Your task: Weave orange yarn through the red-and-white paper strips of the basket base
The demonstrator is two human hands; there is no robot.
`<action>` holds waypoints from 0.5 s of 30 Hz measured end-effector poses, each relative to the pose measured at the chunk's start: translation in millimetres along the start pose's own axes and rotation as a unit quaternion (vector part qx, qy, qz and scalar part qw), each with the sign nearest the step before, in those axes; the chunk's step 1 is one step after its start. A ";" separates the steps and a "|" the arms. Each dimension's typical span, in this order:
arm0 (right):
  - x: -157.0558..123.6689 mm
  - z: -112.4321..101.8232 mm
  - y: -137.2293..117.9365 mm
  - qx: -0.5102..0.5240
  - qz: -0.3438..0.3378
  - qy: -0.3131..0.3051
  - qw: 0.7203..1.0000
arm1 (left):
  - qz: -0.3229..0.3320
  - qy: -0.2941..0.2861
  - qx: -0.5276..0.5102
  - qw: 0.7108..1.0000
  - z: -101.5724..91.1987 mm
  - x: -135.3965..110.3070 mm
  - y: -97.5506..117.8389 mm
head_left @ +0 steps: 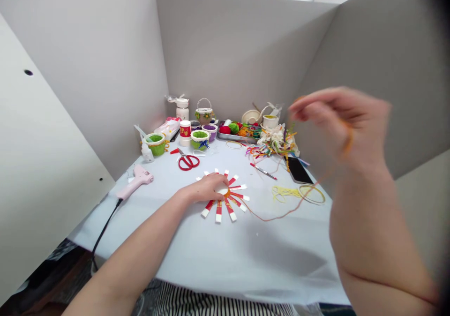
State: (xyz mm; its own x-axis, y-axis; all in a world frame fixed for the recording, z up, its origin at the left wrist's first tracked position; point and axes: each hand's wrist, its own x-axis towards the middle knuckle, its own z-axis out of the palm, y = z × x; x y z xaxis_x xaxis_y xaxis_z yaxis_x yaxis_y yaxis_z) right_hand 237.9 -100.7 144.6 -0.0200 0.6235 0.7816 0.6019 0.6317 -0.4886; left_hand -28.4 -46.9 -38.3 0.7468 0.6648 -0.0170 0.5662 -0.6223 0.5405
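A red-and-white paper cup point(218, 208), cut into strips, is spread out like a sun on the table. My left hand point(211, 187) grips it at the centre, its fingers curled over the white base. Orange yarn circles the middle of the cup beside my thumb. From there a loose strand of orange yarn point(269, 220) runs in a slack curve over the table and up to the right. Raised high at the right, my right hand point(346, 124) is closed on the yarn, some of it looped around the hand; motion blurs the fingers.
Red-handled scissors point(189, 162) and a pink glue gun point(136, 182) lie to the left. Small decorated cups point(200, 140), a tray of yarn balls point(239, 137) and yarn scraps point(279, 141) line the back. A pen point(263, 171), phone point(298, 169) and yellow yarn point(286, 192) lie right.
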 end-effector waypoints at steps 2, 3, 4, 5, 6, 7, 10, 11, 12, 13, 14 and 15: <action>-4.8 12.6 13.6 -0.028 0.039 -0.223 0.974 | 0.005 0.005 -0.001 1.000 0.7 0.3 -0.4; -5.7 18.5 25.7 -0.050 0.066 -0.320 0.944 | 0.009 0.008 -0.001 1.000 0.9 0.4 -0.5; -6.2 24.6 39.8 -0.083 0.090 -0.398 0.909 | 0.013 0.010 0.001 1.000 1.0 0.4 -0.5; -6.7 30.8 54.6 -0.126 0.117 -0.449 0.877 | 0.016 0.010 0.004 1.000 0.9 0.4 -0.4; -7.5 37.2 68.8 -0.180 0.150 -0.476 0.848 | 0.019 0.008 0.007 1.000 0.7 0.4 -0.1; -8.5 43.8 81.5 -0.222 0.178 -0.498 0.819 | 0.020 0.007 0.009 1.000 0.5 0.5 0.1; -9.3 64.9 108.0 -0.257 0.205 -0.507 0.797 | 0.022 0.008 0.010 1.000 0.7 1.1 -0.6; -7.5 73.0 114.1 -0.257 0.192 -0.489 0.811 | 0.024 0.010 0.011 1.000 1.3 1.6 -1.4; -4.5 82.0 119.8 -0.266 0.174 -0.457 0.831 | 0.026 0.012 0.011 1.000 2.1 2.1 -2.4; -0.3 92.0 125.8 -0.285 0.154 -0.409 0.853 | 0.029 0.013 0.013 0.999 2.9 2.7 -3.4; 4.6 103.0 132.3 -0.298 0.144 -0.373 0.867 | 0.033 0.013 0.016 0.999 3.6 3.2 -4.2; 9.9 114.9 139.4 -0.308 0.142 -0.345 0.875 | 0.037 0.013 0.018 0.999 4.1 3.6 -4.7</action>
State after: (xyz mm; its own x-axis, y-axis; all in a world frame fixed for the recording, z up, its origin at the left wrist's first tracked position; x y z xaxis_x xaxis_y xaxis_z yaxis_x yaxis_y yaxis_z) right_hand 229.8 46.5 39.7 -0.1501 0.9790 0.1381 0.9726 0.1713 -0.1575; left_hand -26.9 -43.3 -44.4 0.7789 0.6256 0.0437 0.5215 -0.6848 0.5091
